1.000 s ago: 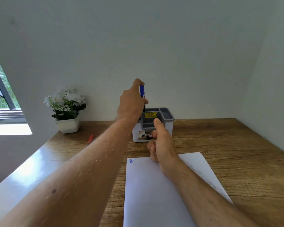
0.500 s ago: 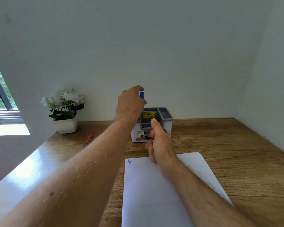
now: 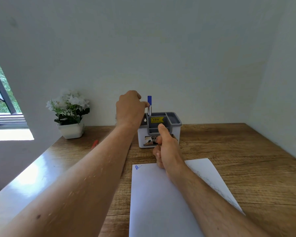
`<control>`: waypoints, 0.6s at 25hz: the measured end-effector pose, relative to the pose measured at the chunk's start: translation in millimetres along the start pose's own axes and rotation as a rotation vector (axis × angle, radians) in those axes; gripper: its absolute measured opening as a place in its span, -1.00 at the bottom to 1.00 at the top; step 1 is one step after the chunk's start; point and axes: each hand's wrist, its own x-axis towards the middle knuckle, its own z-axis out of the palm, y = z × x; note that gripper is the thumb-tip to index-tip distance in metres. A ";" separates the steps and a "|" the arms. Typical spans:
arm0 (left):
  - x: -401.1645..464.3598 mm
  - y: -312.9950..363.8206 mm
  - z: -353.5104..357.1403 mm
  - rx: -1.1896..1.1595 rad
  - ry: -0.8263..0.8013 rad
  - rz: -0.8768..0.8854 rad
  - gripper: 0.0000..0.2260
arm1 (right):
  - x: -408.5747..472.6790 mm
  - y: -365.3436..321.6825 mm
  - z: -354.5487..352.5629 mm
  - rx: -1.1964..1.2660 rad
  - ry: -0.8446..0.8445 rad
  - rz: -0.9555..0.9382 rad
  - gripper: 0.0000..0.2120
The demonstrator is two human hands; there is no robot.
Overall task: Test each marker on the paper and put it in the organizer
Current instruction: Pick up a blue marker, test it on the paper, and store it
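A: Marker [image 3: 149, 105] stands upright in the organizer [image 3: 159, 130], back-left slot, blue cap up. Step looks like the drop-in, nearly done.

B: Left hand [image 3: 129, 108]?

A: Fingers curled, tips right at the marker just under the cap. Pinching or just touching, can't tell from this angle.

B: Right hand [image 3: 166, 147]?

A: Loose fist against the organizer's front, thumb up on the grey rim, apparently steadying it. What the curled fingers hold, if anything, isn't visible.

B: How should the person finish it well?

A: Let go only once the marker sits on the slot floor, lift the fingers straight up so the cap isn't snagged, keep the box braced so it doesn't slide on the table [image 3: 229, 151].

B: Paper [image 3: 161, 202]?

A: Flat in front of the organizer, one small blue scribble [image 3: 138, 167] at its top-left corner. Red marker [image 3: 94, 144] lies off to the left, near the plant [image 3: 69, 113], likely next.
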 end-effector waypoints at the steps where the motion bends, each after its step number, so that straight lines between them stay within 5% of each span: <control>1: -3.2 -2.4 -5.8 -0.027 0.015 -0.022 -0.80 | -0.2 0.4 -0.3 0.002 -0.009 -0.003 -0.54; 7: -42.5 -23.3 -49.4 -0.028 0.014 -0.073 -0.78 | -3.0 4.4 -1.6 -0.010 -0.062 -0.054 -0.51; 15: -81.3 -45.3 -60.6 0.477 -0.346 -0.142 -0.67 | 1.6 8.7 -3.2 -0.033 -0.064 -0.078 -0.47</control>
